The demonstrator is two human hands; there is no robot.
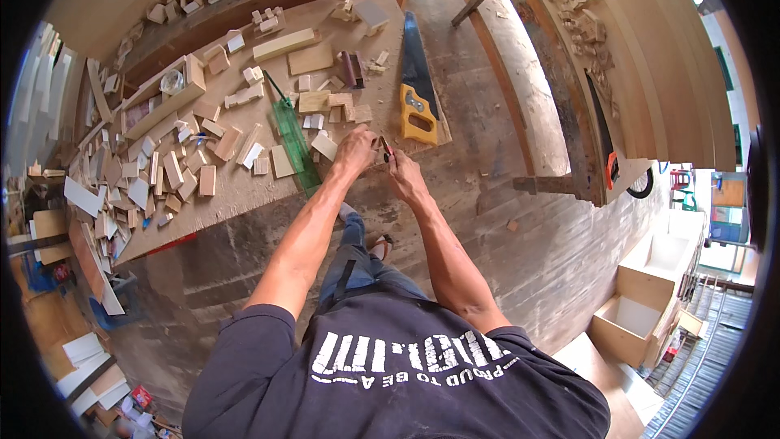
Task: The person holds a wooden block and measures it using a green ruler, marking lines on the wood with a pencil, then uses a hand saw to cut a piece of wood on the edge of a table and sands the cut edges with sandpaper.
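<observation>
My right hand (402,174) is closed around a small red-and-black hand tool (387,149), whose metal end points up toward my other hand. Close beside it, at the table's near edge, my left hand (356,149) has its fingers bent together; whether something small is pinched there is hidden. A green transparent plastic strip (291,137) lies left of my left hand. To the right of both hands rests a handsaw with a yellow handle (418,116). Small wooden blocks (314,102) lie just beyond my left hand.
Many wood offcuts (173,171) cover the left of the plywood table (213,210). An open wooden box (164,103) holds a clear round container. At right, a second saw with an orange handle (611,169) hangs by a bench. Wooden drawers or boxes (627,317) stand at lower right.
</observation>
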